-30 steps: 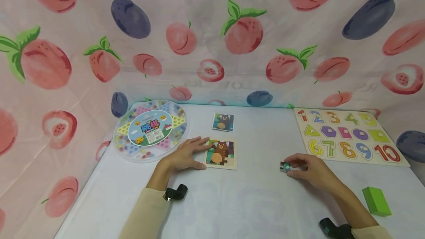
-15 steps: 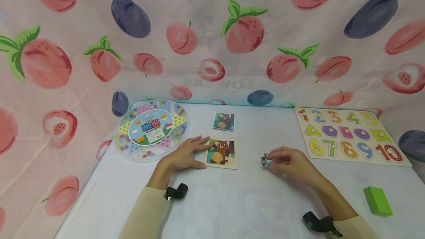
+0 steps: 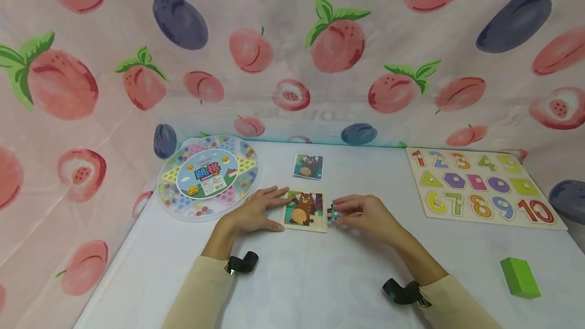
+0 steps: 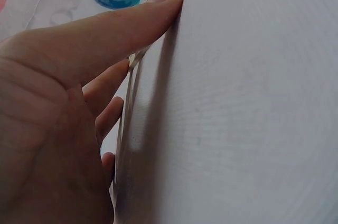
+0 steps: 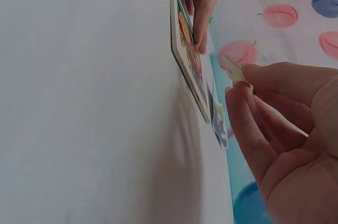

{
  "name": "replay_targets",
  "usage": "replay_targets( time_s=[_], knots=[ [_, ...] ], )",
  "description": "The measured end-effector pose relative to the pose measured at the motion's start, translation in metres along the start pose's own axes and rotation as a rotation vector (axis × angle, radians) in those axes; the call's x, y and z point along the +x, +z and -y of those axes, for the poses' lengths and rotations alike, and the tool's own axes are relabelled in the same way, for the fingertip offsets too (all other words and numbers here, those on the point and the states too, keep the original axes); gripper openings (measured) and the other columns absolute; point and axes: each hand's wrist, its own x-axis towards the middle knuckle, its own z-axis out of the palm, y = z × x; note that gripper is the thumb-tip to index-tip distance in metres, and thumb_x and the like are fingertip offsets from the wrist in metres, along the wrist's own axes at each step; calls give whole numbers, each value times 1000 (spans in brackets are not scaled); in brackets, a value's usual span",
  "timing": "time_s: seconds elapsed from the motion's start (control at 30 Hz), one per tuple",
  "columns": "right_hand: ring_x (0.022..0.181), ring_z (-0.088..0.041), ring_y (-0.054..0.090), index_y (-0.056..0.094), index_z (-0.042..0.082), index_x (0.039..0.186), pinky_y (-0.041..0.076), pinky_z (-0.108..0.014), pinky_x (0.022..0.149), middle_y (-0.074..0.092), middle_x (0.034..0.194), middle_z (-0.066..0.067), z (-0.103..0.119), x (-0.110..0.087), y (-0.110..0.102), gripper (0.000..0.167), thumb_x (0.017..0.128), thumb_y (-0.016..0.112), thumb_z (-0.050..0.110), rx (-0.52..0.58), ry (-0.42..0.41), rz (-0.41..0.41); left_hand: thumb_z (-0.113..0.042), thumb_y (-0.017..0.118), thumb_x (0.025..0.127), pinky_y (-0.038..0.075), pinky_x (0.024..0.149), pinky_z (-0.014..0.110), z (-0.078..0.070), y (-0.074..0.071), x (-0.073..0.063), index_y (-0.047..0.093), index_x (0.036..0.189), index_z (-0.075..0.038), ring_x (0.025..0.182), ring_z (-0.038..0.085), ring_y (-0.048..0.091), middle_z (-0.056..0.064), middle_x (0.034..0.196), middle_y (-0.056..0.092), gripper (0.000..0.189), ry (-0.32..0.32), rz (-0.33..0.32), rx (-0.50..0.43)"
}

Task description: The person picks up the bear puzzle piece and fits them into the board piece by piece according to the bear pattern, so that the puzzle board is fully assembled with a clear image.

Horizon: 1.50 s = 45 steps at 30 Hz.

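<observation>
1. We are steadying the bear puzzle board [image 3: 303, 210] with our left hand [image 3: 254, 212]. Its fingers are lying straight and flat on the white table [image 3: 320, 278], their tips touching the board's left edge, and the left wrist view shows the thumb pressing along that edge.

2. We are holding a small puzzle piece [image 3: 333, 212] in our right hand [image 3: 365, 215], pinching it between thumb and fingertips. The piece is sitting just beside the board's right edge, lifted a little off the table, and in the right wrist view [image 5: 234, 71] it is pointing towards the board [image 5: 190, 60].

3. We judge that we are in the bringing-in step: the piece is at the board but not yet seated in it. Most of the bear picture already looks filled, though we cannot tell from here which gap is open.

4. The next move, as we read it, calls for turning the piece to match the free slot, lowering it flat and pressing it in, while the left hand is bracing the board against sliding.

5. Around us, a small bear picture card [image 3: 308, 166] is lying behind the board, a round marble game [image 3: 207, 176] to the left, a number board [image 3: 480, 187] to the right and a green block [image 3: 520, 277] near our right forearm.
</observation>
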Motion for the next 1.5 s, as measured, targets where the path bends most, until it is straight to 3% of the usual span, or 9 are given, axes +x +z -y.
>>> replay_targets(
  time_s=[0.17,0.33,0.53,0.73,0.87,1.1,1.5],
  knots=[
    [116,-29,69,81,8,106,59,-23,85,74,125,-11,6,11,10,22,85,81,14,0,1,10,-34,82,85,9,128,66,-1,0,0,52,150,-25,162,31,13,-5,170,30,73,-1,-2,10],
    [115,-29,70,82,10,102,60,-33,89,77,119,-9,9,18,21,18,85,82,19,-3,16,10,-35,82,85,9,128,66,0,0,0,52,151,-25,162,31,13,-6,170,29,73,-4,-2,11],
    [124,-33,66,83,9,99,58,-45,99,76,124,-10,13,22,33,17,84,83,18,-6,33,16,-36,81,85,10,128,66,1,1,0,51,151,-27,162,31,13,-6,170,29,73,-13,-1,16],
    [122,-32,67,83,11,96,57,-48,102,77,120,-8,10,25,41,15,83,84,16,-43,35,-9,-36,81,85,11,128,66,1,0,0,51,151,-28,162,31,13,-7,170,29,73,-10,-4,15],
    [118,-30,68,83,11,93,57,-45,98,78,116,-7,11,25,43,13,81,86,15,-87,24,-26,-36,81,85,11,128,66,1,0,0,50,151,-28,162,30,13,-6,170,29,73,-4,-6,18],
    [99,-21,71,82,10,88,56,-24,76,78,111,-7,16,24,45,14,77,89,15,-157,2,-43,-36,81,85,10,128,66,1,0,1,51,151,-28,162,30,13,-7,170,29,73,-5,-3,14],
    [80,-8,60,81,11,87,47,-20,68,77,111,-4,15,28,47,11,78,87,12,-223,1,-30,-35,82,84,6,129,65,3,1,3,50,152,-26,163,28,10,-9,171,27,75,-18,2,-6]
  ],
)
